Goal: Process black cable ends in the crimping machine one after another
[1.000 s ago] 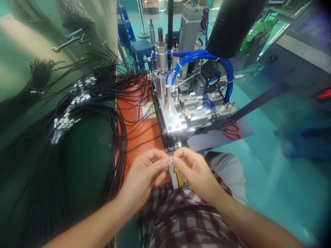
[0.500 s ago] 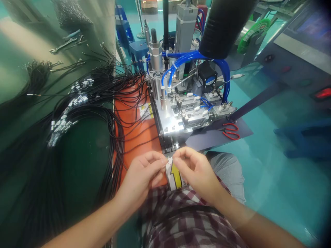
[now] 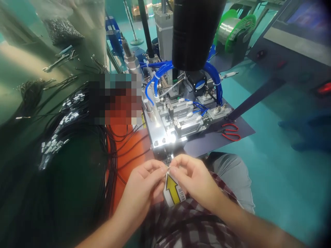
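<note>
My left hand [image 3: 147,184] and my right hand [image 3: 193,181] meet in front of the machine, thumb and forefinger pinched on each. Between the fingertips shows a thin pale wire-like piece [image 3: 168,167], too small to make out fully. Just beyond them stands the metal edge of the machine [image 3: 159,131], with a bright spot of light on it. Below the fingertips is a white label with a yellow arrow [image 3: 172,191]. Black cables [image 3: 111,162] hang over the orange surface [image 3: 133,155] to the left of my left hand.
Cables with silvery ends [image 3: 54,143] lie on the green table, near a wrench [image 3: 58,62]. Red-handled pliers [image 3: 230,132] rest on the grey plate. Blue hoses [image 3: 219,82] arch over the machine; a green spool [image 3: 231,31] stands behind. A blurred patch hides part of the orange surface.
The view has shifted, so the machine appears further left and the spool shows more fully. Both hands stay pinched together, slightly lower in the picture; the pale piece shows more clearly.
</note>
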The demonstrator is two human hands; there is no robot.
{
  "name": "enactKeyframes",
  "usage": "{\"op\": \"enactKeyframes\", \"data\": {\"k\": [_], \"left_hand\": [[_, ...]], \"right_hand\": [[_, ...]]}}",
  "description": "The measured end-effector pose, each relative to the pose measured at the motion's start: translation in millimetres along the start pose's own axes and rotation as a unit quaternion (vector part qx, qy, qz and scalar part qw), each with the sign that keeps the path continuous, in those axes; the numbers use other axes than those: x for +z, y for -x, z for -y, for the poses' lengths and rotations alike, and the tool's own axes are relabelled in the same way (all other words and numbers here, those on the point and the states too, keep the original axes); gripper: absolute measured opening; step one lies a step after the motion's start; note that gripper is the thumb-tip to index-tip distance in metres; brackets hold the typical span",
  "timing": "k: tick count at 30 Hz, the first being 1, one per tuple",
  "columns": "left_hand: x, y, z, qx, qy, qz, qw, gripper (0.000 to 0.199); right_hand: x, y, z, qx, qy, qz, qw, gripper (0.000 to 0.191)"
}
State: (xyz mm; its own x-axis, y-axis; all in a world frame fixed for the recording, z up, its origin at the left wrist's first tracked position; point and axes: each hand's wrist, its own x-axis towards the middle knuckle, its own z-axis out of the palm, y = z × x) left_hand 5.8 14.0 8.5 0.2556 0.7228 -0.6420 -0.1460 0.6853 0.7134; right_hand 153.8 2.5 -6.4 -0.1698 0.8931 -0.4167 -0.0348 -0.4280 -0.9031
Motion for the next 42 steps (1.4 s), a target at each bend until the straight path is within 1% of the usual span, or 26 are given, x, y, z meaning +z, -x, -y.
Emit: {"op": "enactKeyframes", "data": {"k": [13,24,30,34,36,40,42], "left_hand": [[2.2,-4.9,2.1,0.02,-0.014,-0.013,1.0,0.026],[3.7,-5.4,1.0,0.018,-0.005,-0.016,1.0,0.026],[3.0,-6.9,4.0,0.037,-0.001,-0.017,0.999,0.021],[1.8,-6.3,6.6,0.053,-0.002,-0.022,0.998,0.019],[2.0,-5.3,7.0,0.055,-0.001,-0.023,0.998,0.018],[5.1,-4.1,5.2,0.049,0.01,-0.021,0.999,0.016],[7.1,-4.2,3.6,0.038,0.015,-0.022,0.999,0.017]], "right_hand": [[-1.0,-1.9,-3.0,-0.013,0.011,-0.03,0.999,0.015],[-1.5,-2.2,-3.3,-0.017,0.015,-0.029,0.999,0.013],[-1.4,-3.4,1.2,0.007,-0.021,-0.015,1.0,0.01],[-0.3,-2.1,4.4,0.013,-0.024,-0.009,1.0,0.014],[1.0,-1.0,3.2,0.0,-0.018,-0.007,1.0,0.016],[1.4,1.1,-2.1,-0.091,0.064,-0.053,0.992,0.014],[-1.6,1.1,-3.1,-0.083,0.063,-0.044,0.994,0.014]]}}
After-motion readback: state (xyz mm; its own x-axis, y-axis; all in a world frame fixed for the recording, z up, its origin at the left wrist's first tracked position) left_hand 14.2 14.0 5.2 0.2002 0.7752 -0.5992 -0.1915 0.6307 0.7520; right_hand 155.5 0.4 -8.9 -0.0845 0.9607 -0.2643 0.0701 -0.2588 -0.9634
